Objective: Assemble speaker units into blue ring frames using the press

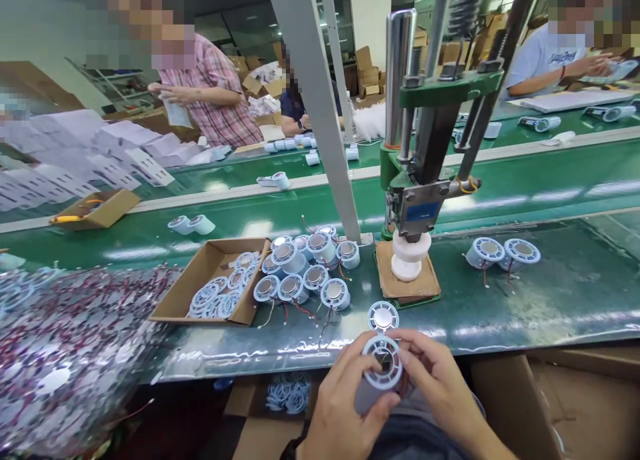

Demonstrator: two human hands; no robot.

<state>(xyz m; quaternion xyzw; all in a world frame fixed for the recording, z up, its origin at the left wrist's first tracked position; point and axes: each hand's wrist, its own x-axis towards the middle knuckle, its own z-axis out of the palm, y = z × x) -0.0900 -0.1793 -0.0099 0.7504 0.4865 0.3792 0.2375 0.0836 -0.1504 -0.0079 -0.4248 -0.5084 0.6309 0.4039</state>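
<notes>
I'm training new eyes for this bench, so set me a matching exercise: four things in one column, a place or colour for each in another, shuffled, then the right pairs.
Things
1. Label on the press
2. Ring-topped cylinder
3. Press head
4. Cardboard box of loose rings

Places and colours
A. White
B. On the table, left of the press
C. Deep blue
D. Between the left grip and the right grip

Right pairs: 1-C, 2-D, 3-A, 4-B
</notes>
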